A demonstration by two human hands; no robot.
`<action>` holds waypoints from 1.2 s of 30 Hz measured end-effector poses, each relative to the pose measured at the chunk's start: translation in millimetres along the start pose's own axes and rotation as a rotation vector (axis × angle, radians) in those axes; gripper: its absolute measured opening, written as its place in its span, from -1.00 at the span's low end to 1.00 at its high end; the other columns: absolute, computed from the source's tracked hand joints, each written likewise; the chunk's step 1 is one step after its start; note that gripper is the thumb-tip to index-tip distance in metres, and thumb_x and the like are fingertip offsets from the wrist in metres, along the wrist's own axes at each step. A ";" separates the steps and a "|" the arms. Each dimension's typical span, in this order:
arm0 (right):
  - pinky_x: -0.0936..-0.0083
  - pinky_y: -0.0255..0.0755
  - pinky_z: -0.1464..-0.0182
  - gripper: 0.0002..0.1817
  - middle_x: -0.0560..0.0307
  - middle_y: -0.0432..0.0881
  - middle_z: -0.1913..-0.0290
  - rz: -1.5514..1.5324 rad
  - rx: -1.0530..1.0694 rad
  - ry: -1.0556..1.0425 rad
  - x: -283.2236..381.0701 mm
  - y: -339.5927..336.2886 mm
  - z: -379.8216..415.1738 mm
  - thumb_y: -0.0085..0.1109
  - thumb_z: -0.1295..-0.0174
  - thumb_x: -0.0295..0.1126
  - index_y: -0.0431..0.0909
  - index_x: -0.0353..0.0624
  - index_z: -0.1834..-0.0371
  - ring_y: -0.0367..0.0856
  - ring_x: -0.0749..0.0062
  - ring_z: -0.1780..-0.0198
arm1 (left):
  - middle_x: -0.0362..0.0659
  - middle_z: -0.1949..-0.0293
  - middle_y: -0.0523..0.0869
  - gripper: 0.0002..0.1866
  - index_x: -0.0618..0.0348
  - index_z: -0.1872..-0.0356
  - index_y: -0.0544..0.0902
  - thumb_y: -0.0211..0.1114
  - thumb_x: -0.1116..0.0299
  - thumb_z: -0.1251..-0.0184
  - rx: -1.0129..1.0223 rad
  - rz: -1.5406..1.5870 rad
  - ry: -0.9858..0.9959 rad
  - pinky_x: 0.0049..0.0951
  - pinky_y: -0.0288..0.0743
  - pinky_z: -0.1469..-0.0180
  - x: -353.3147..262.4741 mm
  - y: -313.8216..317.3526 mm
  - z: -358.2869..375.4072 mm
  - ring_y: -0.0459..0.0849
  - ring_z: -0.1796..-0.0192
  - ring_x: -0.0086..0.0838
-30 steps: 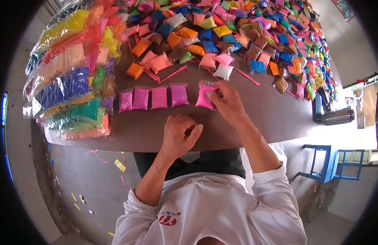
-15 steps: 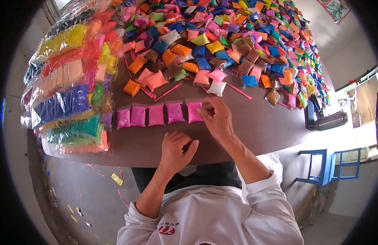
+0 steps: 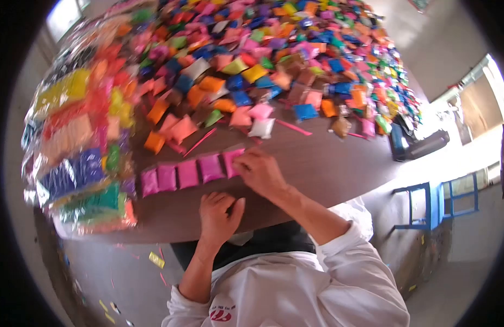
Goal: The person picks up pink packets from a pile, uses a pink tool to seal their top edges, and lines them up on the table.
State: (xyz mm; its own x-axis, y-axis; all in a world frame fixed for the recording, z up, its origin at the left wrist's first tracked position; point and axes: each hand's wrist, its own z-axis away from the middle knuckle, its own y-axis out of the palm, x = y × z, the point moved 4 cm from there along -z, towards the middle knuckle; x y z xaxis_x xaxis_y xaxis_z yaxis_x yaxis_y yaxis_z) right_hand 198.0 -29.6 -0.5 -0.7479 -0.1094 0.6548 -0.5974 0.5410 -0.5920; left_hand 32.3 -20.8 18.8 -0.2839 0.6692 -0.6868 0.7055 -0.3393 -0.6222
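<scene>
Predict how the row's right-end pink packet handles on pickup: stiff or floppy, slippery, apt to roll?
The pink packet looks more floppy than stiff, given its pillowy shape. Its plasticky sheen hints it may slip. Lying flat, it seems unlikely to roll.

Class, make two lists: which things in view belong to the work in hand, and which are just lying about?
Probably in the work:
- five pink packets in a row, right hand at one end
- heap of coloured packets
- bagged packets

Seemingly lying about:
- pink sticks
- blue stool
- yellow piece on the floor
</scene>
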 end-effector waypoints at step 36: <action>0.27 0.51 -0.12 -0.49 -0.10 0.73 0.03 0.566 -0.589 0.715 -481.1 -442.9 -61.1 0.22 -0.12 -0.23 0.60 -0.17 -0.15 0.69 0.06 -0.03 | -0.11 0.55 0.53 -0.76 0.15 0.60 0.39 0.30 0.55 -0.12 0.002 -0.341 0.003 -0.17 0.31 0.25 -5.0 26.7 -1.9 0.51 0.41 -0.16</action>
State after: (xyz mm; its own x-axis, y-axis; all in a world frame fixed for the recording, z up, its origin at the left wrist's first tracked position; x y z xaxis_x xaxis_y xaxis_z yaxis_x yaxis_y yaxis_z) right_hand 840.1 -165.6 -24.6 -0.4159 0.6899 0.5925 0.1569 0.6962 -0.7005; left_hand 53.8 -31.9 6.4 -0.5017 0.7462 -0.4376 0.5686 -0.0968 -0.8169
